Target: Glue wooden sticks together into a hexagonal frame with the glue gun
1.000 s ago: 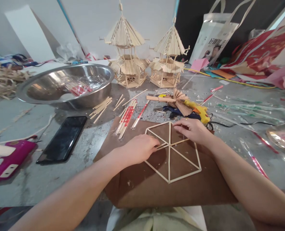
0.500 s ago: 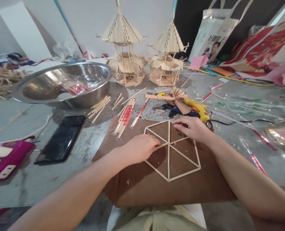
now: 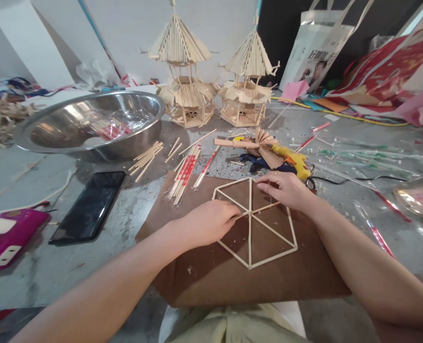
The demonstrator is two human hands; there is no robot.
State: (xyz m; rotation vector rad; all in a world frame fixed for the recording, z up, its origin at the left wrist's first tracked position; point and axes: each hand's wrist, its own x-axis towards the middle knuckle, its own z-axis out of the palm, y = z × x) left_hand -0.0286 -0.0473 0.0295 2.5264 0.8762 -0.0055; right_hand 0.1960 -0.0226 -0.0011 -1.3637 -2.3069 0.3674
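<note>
A flat hexagonal frame (image 3: 250, 243) of pale wooden sticks, with spokes meeting at its middle, lies on a brown board (image 3: 211, 286). My left hand (image 3: 214, 221) rests over its left side, fingers closed around a left spoke near the centre; the fingertips are partly hidden. At the upper right edge, my right hand (image 3: 283, 189) has its thumb and fingers pinched together on the frame and covers that edge. Bundled chopsticks (image 3: 187, 171) in red-printed wrappers lie just beyond the board's far left part.
Two stick pagoda models (image 3: 182, 90) stand at the back. A steel basin (image 3: 136, 138) and a black phone (image 3: 87, 207) are at left, near a magenta device (image 3: 21, 238). A yellow glue gun (image 3: 297, 162) lies beyond my right hand. Plastic wrappers litter the right side.
My left hand has shifted very slightly right along the spoke. My right hand and the frame stay almost where they were; the view has moved a little.
</note>
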